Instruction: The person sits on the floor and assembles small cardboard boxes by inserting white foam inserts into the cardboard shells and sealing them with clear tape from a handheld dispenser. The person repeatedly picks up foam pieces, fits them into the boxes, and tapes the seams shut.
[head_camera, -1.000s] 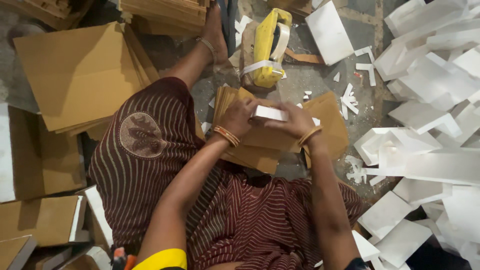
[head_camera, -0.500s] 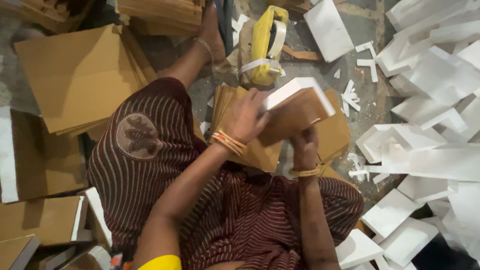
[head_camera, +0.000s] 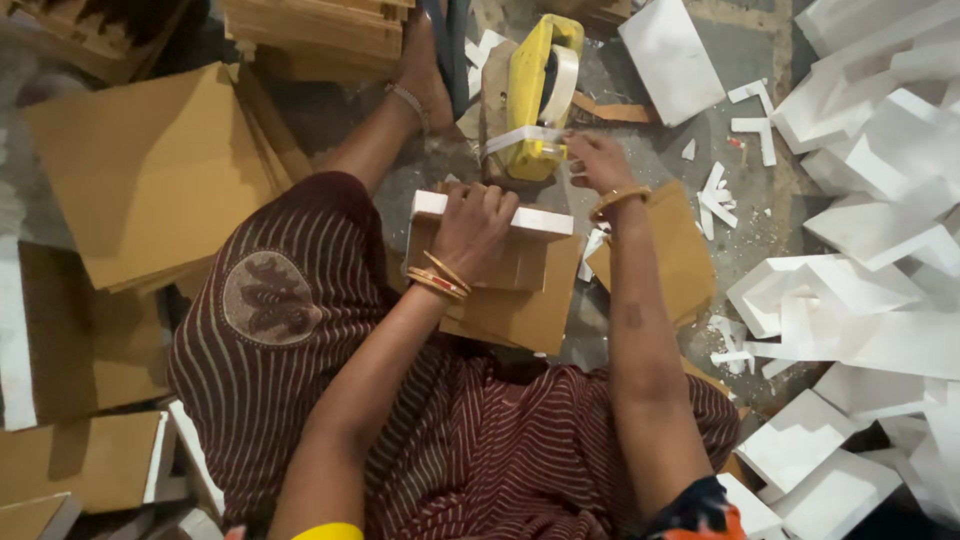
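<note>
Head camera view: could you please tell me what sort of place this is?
Probably a floor-level packing workshop: stacked cardboard sheets, white foam corner pieces, and a yellow tape dispenser at the right hand.

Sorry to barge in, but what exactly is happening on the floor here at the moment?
A person sits on the floor among stacks of brown cardboard sheets and a heap of white foam pieces. The left hand presses down on a small cardboard box with white foam edging resting on their lap. The right hand reaches to the yellow tape dispenser on the floor, fingers at the tape end. One bare foot lies beside the dispenser.
</note>
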